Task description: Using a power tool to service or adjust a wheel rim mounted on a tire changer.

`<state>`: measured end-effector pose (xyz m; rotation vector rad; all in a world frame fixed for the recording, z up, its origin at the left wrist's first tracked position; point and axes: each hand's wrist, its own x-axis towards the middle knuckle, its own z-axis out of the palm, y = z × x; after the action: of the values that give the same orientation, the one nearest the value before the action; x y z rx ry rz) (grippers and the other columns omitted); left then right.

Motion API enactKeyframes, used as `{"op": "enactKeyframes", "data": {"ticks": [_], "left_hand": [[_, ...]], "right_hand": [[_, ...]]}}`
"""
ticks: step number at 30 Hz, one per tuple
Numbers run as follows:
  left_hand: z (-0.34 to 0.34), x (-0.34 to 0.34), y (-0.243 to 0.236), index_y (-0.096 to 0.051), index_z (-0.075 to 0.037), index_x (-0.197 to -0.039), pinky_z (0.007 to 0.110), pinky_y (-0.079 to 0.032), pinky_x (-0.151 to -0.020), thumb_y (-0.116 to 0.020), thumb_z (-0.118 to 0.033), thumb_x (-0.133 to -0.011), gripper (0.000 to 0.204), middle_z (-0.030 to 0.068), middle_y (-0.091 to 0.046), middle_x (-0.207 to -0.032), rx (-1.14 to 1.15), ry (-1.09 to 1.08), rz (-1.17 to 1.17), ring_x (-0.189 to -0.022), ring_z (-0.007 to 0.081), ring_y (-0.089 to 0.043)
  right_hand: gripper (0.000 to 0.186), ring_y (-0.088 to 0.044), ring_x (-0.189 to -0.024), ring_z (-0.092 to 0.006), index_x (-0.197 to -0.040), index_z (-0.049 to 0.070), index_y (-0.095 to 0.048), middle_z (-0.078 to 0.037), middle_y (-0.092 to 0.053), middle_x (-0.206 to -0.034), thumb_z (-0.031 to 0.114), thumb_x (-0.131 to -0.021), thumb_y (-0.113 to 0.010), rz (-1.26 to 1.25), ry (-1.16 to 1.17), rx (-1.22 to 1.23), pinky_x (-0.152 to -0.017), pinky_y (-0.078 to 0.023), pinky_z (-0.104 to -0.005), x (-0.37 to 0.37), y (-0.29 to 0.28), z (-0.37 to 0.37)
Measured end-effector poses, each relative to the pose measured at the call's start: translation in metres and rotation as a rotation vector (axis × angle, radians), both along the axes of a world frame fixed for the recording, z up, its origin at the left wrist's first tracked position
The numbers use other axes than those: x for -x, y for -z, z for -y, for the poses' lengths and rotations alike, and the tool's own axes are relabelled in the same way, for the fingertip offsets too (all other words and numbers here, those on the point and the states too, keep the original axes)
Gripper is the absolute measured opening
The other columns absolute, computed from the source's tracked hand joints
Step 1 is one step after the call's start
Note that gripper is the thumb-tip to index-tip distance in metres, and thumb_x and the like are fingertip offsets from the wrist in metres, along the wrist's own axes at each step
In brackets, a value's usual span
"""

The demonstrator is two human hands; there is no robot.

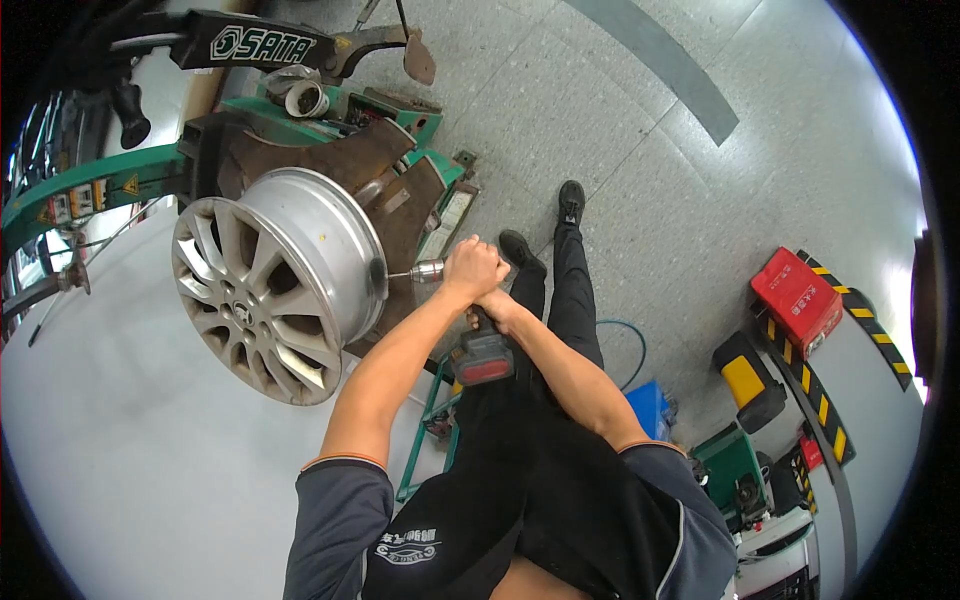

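Observation:
A silver multi-spoke alloy wheel (250, 300) rests upright against a rusty brown plate (300, 150), its barrel facing right. My left hand (473, 268) is closed over the top of a cordless drill (483, 362), just behind its metal chuck (427, 271). My right hand (493, 308) is closed round the drill's handle beneath it, partly hidden by the left. The thin bit (398, 275) points left at the outer edge of the wheel's barrel; whether it touches is too small to tell. The drill's battery base hangs below my hands.
The green tyre machine (150, 178) with black arms fills the upper left, holding a white cup (307, 98). A red box (795, 300) and yellow-black striped edging (838, 435) stand at right. A blue container (648, 405), green cart (735, 465) and hose (635, 340) lie lower right.

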<state>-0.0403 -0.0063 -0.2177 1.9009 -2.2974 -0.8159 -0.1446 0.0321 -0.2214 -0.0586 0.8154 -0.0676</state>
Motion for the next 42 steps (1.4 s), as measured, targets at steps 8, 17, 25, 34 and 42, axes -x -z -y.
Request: {"op": "enactKeyframes", "data": {"ticks": [8, 17, 25, 34, 42], "left_hand": [[0.042, -0.006, -0.004, -0.065, 0.002, -0.064, 0.04, -0.052, -0.072, -0.062, -0.022, -0.068, 0.025, 0.0192, -0.065, -0.067, 0.09, 0.006, -0.013, -0.067, 0.0326, -0.064], [0.061, -0.009, -0.003, -0.065, 0.002, -0.064, 0.041, -0.052, -0.071, -0.061, -0.022, -0.068, 0.025, 0.0195, -0.064, -0.066, 0.105, -0.042, 0.001, -0.068, 0.0329, -0.063], [0.052, -0.007, 0.003, -0.065, 0.002, -0.064, 0.042, -0.052, -0.07, -0.061, -0.023, -0.069, 0.026, 0.0187, -0.064, -0.066, 0.093, -0.1, 0.034, -0.071, 0.0327, -0.062], [0.031, 0.002, 0.002, -0.064, 0.002, -0.065, 0.042, -0.051, -0.068, -0.061, -0.022, -0.071, 0.025, 0.0175, -0.064, -0.067, 0.067, -0.12, 0.04, -0.069, 0.0328, -0.061], [0.017, 0.005, -0.001, -0.063, 0.002, -0.065, 0.042, -0.05, -0.066, -0.062, -0.02, -0.069, 0.022, 0.0175, -0.063, -0.066, 0.104, -0.168, 0.025, -0.069, 0.0323, -0.061]], "right_hand": [[0.018, -0.048, -0.05, -0.0132, -0.082, 0.01, -0.054, -0.002, -0.05, -0.061, 0.024, -0.084, -0.065, 0.001, 0.003, 0.04, -0.046, -0.042, -0.0268, -0.008, 0.003, 0.036], [0.018, -0.048, -0.049, -0.013, -0.083, 0.01, -0.054, -0.002, -0.05, -0.061, 0.023, -0.083, -0.065, -0.014, -0.015, 0.039, -0.045, -0.041, -0.0262, -0.012, 0.004, 0.06], [0.02, -0.049, -0.049, -0.0122, -0.085, 0.009, -0.055, -0.002, -0.051, -0.062, 0.022, -0.079, -0.069, 0.027, -0.031, 0.108, -0.044, -0.041, -0.0258, -0.008, 0.004, 0.06], [0.025, -0.05, -0.05, -0.0106, -0.094, 0.009, -0.057, 0.0, -0.053, -0.068, 0.02, -0.076, -0.07, 0.012, -0.054, 0.169, -0.041, -0.04, -0.0247, 0.004, 0.01, 0.039], [0.026, -0.05, -0.052, -0.0108, -0.086, 0.01, -0.056, 0.0, -0.052, -0.065, 0.027, -0.077, -0.073, 0.031, -0.163, 0.108, -0.043, -0.04, -0.0248, 0.011, 0.005, 0.035]]}}
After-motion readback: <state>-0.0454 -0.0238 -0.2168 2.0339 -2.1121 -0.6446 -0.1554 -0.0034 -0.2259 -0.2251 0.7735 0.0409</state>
